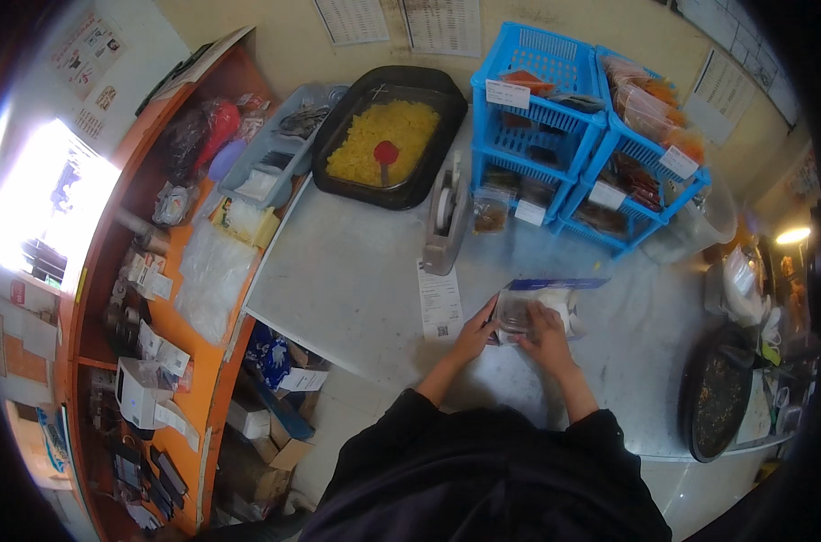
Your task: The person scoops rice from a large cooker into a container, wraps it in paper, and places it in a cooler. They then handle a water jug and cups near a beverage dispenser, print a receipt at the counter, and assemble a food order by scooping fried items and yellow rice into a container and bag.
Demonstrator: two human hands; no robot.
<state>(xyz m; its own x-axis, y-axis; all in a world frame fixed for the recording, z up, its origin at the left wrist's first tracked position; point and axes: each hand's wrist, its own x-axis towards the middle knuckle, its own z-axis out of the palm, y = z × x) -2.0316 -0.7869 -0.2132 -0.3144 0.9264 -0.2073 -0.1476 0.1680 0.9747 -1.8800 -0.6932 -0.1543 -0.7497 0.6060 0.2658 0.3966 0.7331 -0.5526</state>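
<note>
At the near side of the metal counter, my left hand (477, 333) grips the left edge of a small open cardboard box (572, 318) with a raised blue flap (566, 284). A clear plastic tub (515, 311) lies at the box's left part, and my right hand (550, 337) has its fingers on the tub's right side. Its contents are too blurred to tell. White material shows inside the box, right of my fingers. Just left of my hands, a printed receipt (440, 305) lies flat, its top end close to a grey tape dispenser (446, 220).
A black tray of yellow rice (390, 135) with a red scoop (385, 153) stands at the back. Blue stacking baskets (538, 122) hold several bagged items. A stone mortar (719, 393) sits at right. Orange shelving (180, 325) with a receipt printer (139, 393) borders the left.
</note>
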